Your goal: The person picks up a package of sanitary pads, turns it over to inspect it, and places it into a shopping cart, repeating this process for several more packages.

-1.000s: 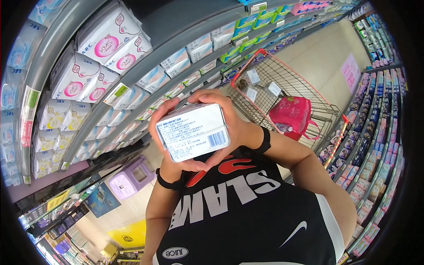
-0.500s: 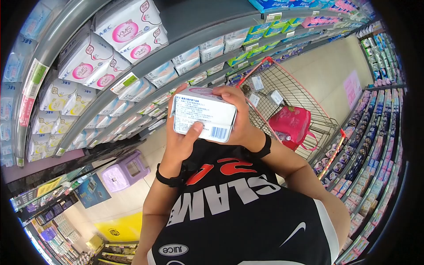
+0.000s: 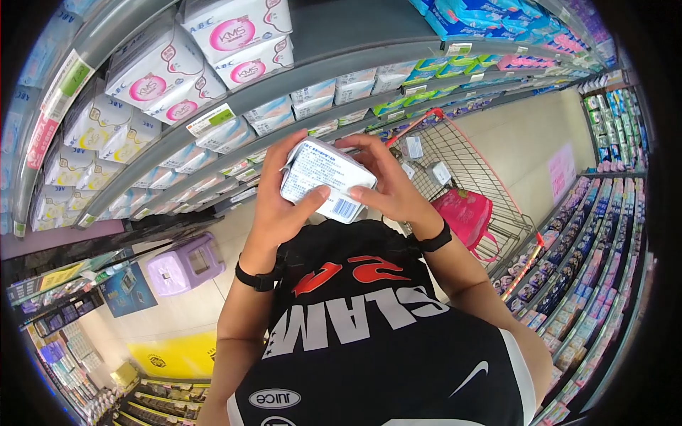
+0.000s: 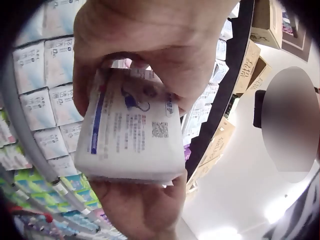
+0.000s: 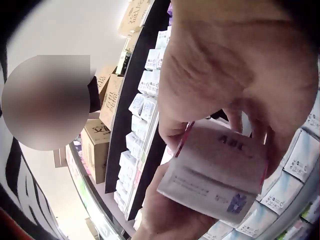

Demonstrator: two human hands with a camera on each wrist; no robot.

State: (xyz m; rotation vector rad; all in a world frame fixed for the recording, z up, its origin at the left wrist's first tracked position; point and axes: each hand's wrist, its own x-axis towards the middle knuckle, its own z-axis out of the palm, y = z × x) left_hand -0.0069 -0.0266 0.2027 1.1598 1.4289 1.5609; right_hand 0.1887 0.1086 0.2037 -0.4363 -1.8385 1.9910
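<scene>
One white pack (image 3: pixel 327 174) sits near the centre of the frame, clasped between the left hand (image 3: pixel 278 202) and the right hand (image 3: pixel 396 186). The grip is two-handed, with fingers curled round the pack and both thumbs on its printed face. Neither hand appears nearer: the pack lies directly between them, its longer visible side slanting from upper left to lower right. Small blue print fills the face, above a barcode (image 3: pixel 345 207) at the lower right corner; the left wrist view shows a QR code (image 4: pixel 160 130). A wire shopping cart (image 3: pixel 469 170) stands at right, shelves (image 3: pixel 355 28) above.
</scene>
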